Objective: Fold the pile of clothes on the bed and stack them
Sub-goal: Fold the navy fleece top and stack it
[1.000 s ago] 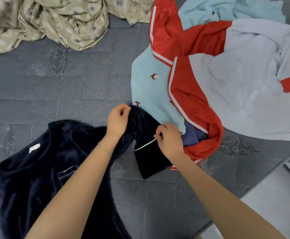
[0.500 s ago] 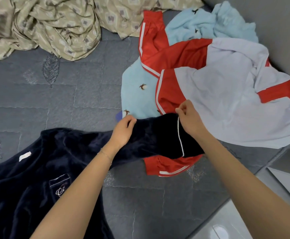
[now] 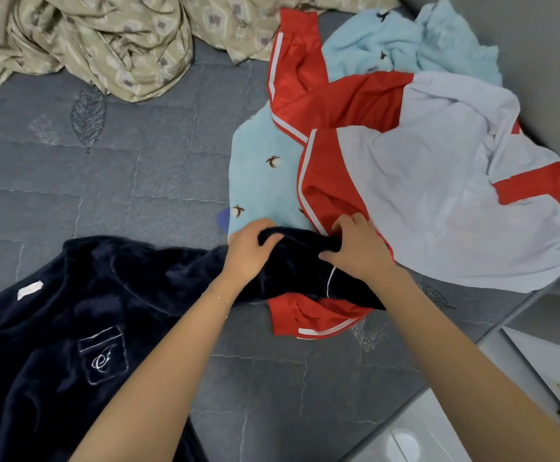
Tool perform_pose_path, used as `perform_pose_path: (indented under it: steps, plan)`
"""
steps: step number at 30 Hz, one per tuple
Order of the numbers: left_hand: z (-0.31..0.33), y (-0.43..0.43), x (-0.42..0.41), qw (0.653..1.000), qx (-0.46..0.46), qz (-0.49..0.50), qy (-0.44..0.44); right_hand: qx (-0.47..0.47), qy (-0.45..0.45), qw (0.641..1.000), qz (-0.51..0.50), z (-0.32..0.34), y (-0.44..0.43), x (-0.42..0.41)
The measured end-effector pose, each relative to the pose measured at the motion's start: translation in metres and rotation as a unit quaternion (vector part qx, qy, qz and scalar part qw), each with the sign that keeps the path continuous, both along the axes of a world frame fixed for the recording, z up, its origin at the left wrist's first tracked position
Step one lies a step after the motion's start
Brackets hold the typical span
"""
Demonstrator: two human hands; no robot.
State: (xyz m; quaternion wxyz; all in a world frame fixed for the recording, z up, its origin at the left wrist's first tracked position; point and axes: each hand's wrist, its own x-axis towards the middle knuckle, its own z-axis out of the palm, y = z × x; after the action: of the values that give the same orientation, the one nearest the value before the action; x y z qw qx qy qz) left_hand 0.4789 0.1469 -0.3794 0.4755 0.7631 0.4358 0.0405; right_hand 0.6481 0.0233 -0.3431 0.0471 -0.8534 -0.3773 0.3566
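The left hand (image 3: 250,250) and right hand (image 3: 360,250) both grip the navy sleeve (image 3: 300,261) with curled fingers; it runs toward 8 o'clock to the navy top (image 3: 55,328), nearer the left hand.

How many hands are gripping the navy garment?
2. The left hand grips the sleeve of the navy garment at its bunched top; the right hand grips it nearer the white-piped cuff. No hidden hands.

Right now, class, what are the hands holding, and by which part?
The left hand and right hand both grip the navy fleece top by its sleeve, the right nearest the cuff.
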Motion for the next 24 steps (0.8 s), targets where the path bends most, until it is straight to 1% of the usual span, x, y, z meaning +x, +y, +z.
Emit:
perform_pose_path:
  steps: [2, 3, 5, 6, 7, 9, 10, 11, 12, 13, 14, 16, 18, 19, 21, 24]
  plan:
    - [0.003, -0.001, 0.004, 0.996, -0.033, 0.087, -0.012, 0.011, -0.003, 1.0, -0.028, 0.002, -0.002, 0.002]
    - [0.004, -0.002, 0.005, 0.995, -0.013, 0.095, 0.01, 0.021, 0.0, 0.999, -0.036, 0.002, -0.002, 0.003]
    - [0.004, -0.005, 0.007, 0.994, 0.074, 0.046, 0.062, 0.057, 0.016, 0.997, -0.05, 0.001, 0.0, 0.005]
    - [0.006, -0.007, 0.009, 0.992, 0.113, 0.002, 0.06, 0.081, 0.022, 0.995, -0.058, 0.0, 0.0, 0.006]
    - [0.009, -0.009, 0.013, 0.989, 0.133, -0.05, 0.038, 0.111, 0.032, 0.991, -0.072, -0.001, 0.001, 0.008]
    - [0.013, -0.014, 0.026, 0.979, 0.124, -0.159, -0.006, 0.163, 0.092, 0.974, -0.128, 0.001, 0.001, 0.012]
    - [0.014, -0.018, 0.034, 0.973, 0.114, -0.201, -0.004, 0.178, 0.136, 0.961, -0.162, 0.003, 0.0, 0.014]
    - [0.015, -0.021, 0.043, 0.97, 0.101, -0.22, 0.01, 0.19, 0.17, 0.948, -0.192, 0.005, -0.002, 0.015]
    - [0.016, -0.025, 0.051, 0.973, 0.083, -0.213, 0.021, 0.201, 0.187, 0.937, -0.217, 0.006, -0.004, 0.016]
    - [0.016, -0.027, 0.058, 0.979, 0.065, -0.19, 0.022, 0.212, 0.185, 0.929, -0.242, 0.006, -0.007, 0.017]
    - [0.015, -0.029, 0.064, 0.985, 0.05, -0.164, 0.017, 0.216, 0.164, 0.925, -0.267, 0.006, -0.011, 0.018]
    - [0.013, -0.029, 0.071, 0.994, 0.019, -0.111, -0.005, 0.177, 0.096, 0.932, -0.3, 0.006, -0.018, 0.022]
    - [0.011, -0.028, 0.07, 0.997, -0.027, -0.062, -0.039, 0.096, 0.063, 0.945, -0.307, 0.004, -0.025, 0.027]
    - [0.011, -0.027, 0.069, 0.996, -0.045, -0.051, -0.054, 0.059, 0.068, 0.948, -0.305, 0.003, -0.027, 0.028]
    - [0.013, -0.027, 0.066, 0.993, -0.075, -0.051, -0.079, 0.021, 0.113, 0.946, -0.302, 0.0, -0.029, 0.028]
    - [0.014, -0.026, 0.061, 0.987, -0.112, -0.057, -0.103, 0.024, 0.166, 0.933, -0.317, -0.004, -0.028, 0.026]
